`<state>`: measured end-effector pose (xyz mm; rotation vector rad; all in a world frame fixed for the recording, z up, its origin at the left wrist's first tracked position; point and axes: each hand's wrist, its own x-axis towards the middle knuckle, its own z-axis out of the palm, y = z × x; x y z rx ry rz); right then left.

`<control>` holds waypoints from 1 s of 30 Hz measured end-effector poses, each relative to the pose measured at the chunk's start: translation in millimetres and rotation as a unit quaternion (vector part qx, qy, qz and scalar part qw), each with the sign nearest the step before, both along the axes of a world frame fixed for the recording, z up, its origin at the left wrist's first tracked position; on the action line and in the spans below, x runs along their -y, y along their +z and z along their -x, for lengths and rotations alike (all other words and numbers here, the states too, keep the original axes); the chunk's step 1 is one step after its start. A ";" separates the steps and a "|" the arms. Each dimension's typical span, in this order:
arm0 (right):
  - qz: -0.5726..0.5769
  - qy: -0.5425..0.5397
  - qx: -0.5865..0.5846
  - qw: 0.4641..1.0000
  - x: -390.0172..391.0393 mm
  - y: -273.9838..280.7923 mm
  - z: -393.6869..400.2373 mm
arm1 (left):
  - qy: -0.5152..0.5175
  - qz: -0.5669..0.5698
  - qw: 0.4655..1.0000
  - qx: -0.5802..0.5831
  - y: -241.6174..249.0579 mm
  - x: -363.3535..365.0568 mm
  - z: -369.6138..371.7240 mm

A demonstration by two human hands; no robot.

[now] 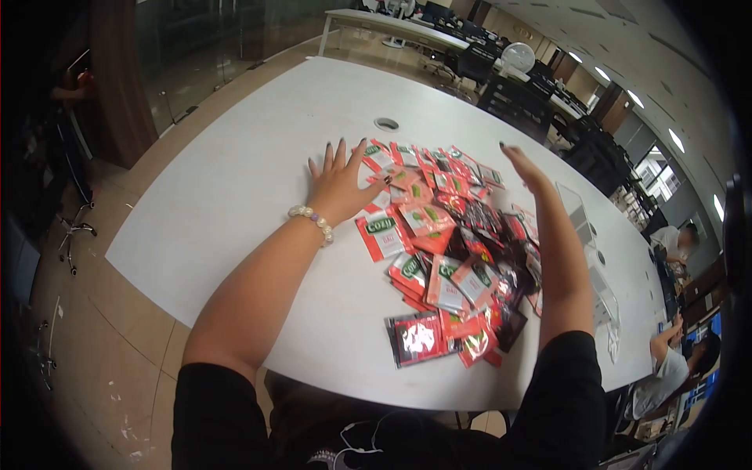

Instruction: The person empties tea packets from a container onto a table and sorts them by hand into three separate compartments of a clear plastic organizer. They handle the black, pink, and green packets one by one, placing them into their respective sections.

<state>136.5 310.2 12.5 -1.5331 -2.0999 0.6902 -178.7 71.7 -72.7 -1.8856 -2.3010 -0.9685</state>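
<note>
A loose heap of small packets lies on the white table (211,180) between my hands. Many are red and white sachets (381,233) printed "Cozy"; glossy dark sachets (484,218) show on its right side. At the heap's upper left edge, my left hand (338,188) is spread with fingers apart, its thumb over the nearest sachets. A beaded bracelet (312,223) circles that wrist. My right hand (523,168) stands edge-on at the upper right of the heap, fingers stretched out and nothing seen in them. My right forearm hides part of the heap's right side.
A clear plastic box (603,294) stands on the table beyond my right forearm. A round cable hole (386,124) sits behind the heap. Office chairs (517,102) and a white fan (518,58) are behind the table. Other people (666,372) sit at the right.
</note>
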 end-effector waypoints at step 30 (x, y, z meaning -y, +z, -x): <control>-0.027 0.239 -0.015 0.971 38.0 -60.3 82.1 | 0.068 0.015 0.997 0.018 -15.2 -127.4 -55.1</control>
